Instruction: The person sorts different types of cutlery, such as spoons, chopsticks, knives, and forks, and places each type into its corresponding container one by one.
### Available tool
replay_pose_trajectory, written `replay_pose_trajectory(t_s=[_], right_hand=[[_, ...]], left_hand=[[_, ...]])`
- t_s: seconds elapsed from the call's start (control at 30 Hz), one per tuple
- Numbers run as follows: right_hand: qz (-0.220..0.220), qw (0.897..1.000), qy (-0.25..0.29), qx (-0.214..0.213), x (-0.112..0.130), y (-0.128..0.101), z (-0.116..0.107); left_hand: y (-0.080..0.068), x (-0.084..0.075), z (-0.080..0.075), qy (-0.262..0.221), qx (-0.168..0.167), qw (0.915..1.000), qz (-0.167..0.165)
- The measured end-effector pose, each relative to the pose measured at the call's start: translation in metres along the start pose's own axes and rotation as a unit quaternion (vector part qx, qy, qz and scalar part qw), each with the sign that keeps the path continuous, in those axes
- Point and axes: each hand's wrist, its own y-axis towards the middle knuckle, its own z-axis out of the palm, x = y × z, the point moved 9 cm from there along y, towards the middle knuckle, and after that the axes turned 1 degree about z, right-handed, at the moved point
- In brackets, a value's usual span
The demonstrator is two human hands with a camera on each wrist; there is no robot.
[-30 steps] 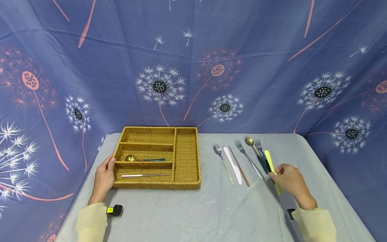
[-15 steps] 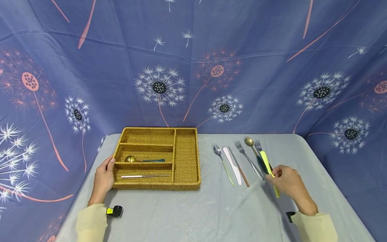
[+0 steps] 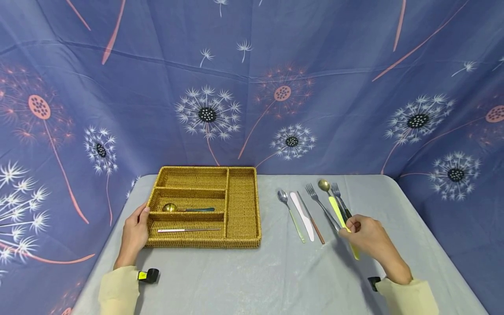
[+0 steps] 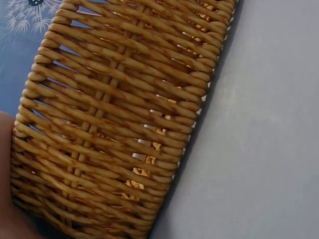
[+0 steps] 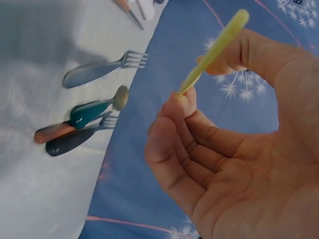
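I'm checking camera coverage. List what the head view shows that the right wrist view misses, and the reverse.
Only the head view shows the wicker tray, the gold spoon and knife inside it, and the left hand on its edge. Only the right wrist view shows the fingers pinching close up. Both show the right hand holding the yellow utensil and loose cutlery on the table.

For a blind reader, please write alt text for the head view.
The right hand pinches a yellow knife above cutlery lying on a grey table. The left hand rests against a wicker tray.
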Motion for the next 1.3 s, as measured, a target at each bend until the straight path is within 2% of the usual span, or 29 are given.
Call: replay_pose_trajectory(t_s=[0.8,1.1,1.3], right_hand=[[-0.062,0.997,0.045,0.029,0.061,0.014,0.026],[-0.089,0.995,0.030,0.032,0.084,0.019,0.037],[-0.096,0.993,0.054,0.052,0.094,0.022,0.046]], left_hand=[[-0.001,-0.001,-0.001,0.004,-0.008,1.0000,-0.001],[-0.001,0.000,-0.001,0.006,-0.001,1.0000,-0.004],[-0.001,-0.001,0.000,0.004,0.000,1.0000,-0.002]])
